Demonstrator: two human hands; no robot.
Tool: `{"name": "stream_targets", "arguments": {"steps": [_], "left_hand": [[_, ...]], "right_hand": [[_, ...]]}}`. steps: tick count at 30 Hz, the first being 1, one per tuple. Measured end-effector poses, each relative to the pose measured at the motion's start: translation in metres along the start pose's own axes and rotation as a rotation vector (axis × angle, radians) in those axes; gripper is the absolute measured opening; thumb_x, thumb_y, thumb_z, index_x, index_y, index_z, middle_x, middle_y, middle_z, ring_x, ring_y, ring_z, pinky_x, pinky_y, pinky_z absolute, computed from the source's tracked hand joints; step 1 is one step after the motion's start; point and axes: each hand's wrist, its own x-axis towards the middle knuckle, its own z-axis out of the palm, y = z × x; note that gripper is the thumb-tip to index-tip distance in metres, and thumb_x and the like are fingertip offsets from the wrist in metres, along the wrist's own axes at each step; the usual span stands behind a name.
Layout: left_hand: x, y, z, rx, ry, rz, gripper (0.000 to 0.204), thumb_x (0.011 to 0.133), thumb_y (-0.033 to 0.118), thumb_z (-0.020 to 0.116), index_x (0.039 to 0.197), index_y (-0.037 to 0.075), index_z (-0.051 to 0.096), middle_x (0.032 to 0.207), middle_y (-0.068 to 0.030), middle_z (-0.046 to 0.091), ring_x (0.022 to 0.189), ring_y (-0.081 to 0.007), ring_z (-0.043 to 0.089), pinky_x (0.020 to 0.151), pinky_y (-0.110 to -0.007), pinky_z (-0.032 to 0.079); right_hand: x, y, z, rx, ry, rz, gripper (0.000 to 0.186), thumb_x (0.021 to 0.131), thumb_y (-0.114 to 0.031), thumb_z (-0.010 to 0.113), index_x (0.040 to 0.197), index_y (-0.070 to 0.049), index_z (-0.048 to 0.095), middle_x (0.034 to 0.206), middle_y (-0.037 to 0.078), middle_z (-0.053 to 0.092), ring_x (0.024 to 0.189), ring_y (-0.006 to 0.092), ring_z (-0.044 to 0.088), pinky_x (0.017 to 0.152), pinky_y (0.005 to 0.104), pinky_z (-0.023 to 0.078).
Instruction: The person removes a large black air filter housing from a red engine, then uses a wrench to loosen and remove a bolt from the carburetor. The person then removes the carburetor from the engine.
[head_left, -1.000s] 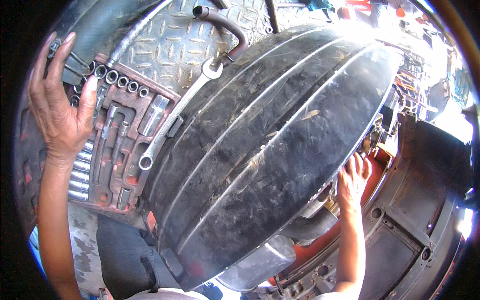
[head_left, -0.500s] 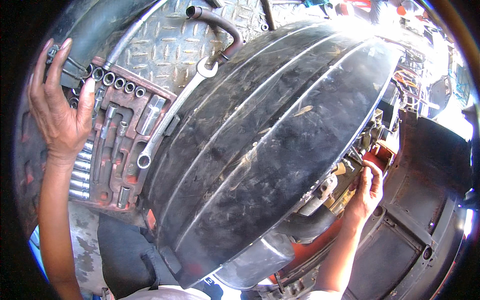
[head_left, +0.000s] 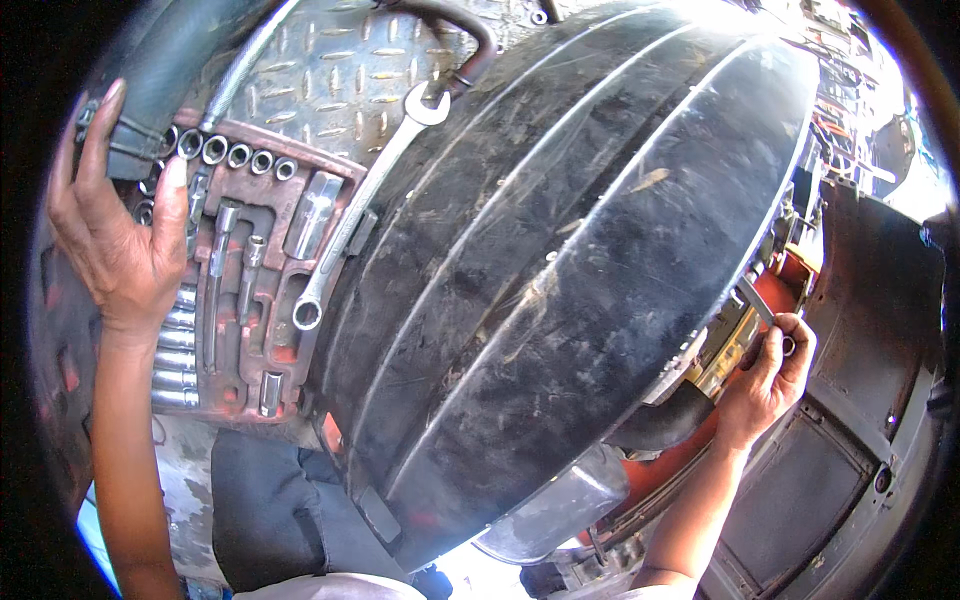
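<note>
My right hand (head_left: 762,390) is at the gap beside a big black ribbed cover (head_left: 570,280), thumb and fingers closed on a small metal wrench (head_left: 757,302). The wrench's ring end shows beside my fingers; its shank points into the gap. At the far left my left hand (head_left: 130,255) has its fingers spread, over the edge of a worn reddish socket-set tray (head_left: 328,172). Its fingertips lie by a dark rounded part; whether they press on it I cannot tell. Several sockets (head_left: 175,360) and drive bars sit in the tray.
A large combination wrench (head_left: 375,185) lies between tray and cover. Behind the tray are a knurled bar (head_left: 235,85), a bent brown pipe (head_left: 478,50) and diamond-plate metal (head_left: 330,75). A black pipe (head_left: 665,420) and a dark panel (head_left: 790,490) flank my right forearm.
My right hand has drawn back a little from the gap, and the wrench in it now shows. My left hand stays spread by the tray. The whole view has shifted slightly.
</note>
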Motion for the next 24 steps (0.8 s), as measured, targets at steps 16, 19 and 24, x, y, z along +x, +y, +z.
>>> {"name": "stream_targets", "arguments": {"steps": [16,19,24], "left_hand": [[-0.001,0.005,-0.001,0.116,-0.016,0.002,0.070,0.099,0.029,0.071,0.157,0.008,0.039,0.154,-0.0117,0.046,0.145,-0.0304,0.039,0.119,-0.045,0.031],[-0.002,0.005,-0.002,0.093,-0.025,0.002,0.069,0.099,0.029,0.071,0.157,0.008,0.039,0.154,-0.0118,0.047,0.145,-0.0304,0.040,0.119,-0.045,0.031],[-0.005,0.005,-0.002,0.103,-0.046,-0.018,0.069,0.099,0.029,0.071,0.157,0.008,0.039,0.154,-0.0119,0.047,0.145,-0.0303,0.040,0.119,-0.045,0.031]], "right_hand": [[0.031,0.018,0.018,0.241,-0.163,0.244,0.010,0.109,-0.011,0.058,0.114,-0.006,0.065,0.080,-0.001,0.059,0.069,0.0062,0.055,0.065,0.0234,0.048],[0.032,0.011,0.027,0.079,-0.260,0.104,0.013,0.111,-0.015,0.055,0.114,-0.007,0.065,0.085,-0.001,0.060,0.073,0.0080,0.054,0.068,0.0258,0.049],[0.024,-0.010,0.015,-0.593,-0.444,-0.382,0.015,0.097,-0.008,0.068,0.112,-0.007,0.066,0.098,0.016,0.067,0.091,0.0374,0.066,0.083,0.0447,0.052]]}}
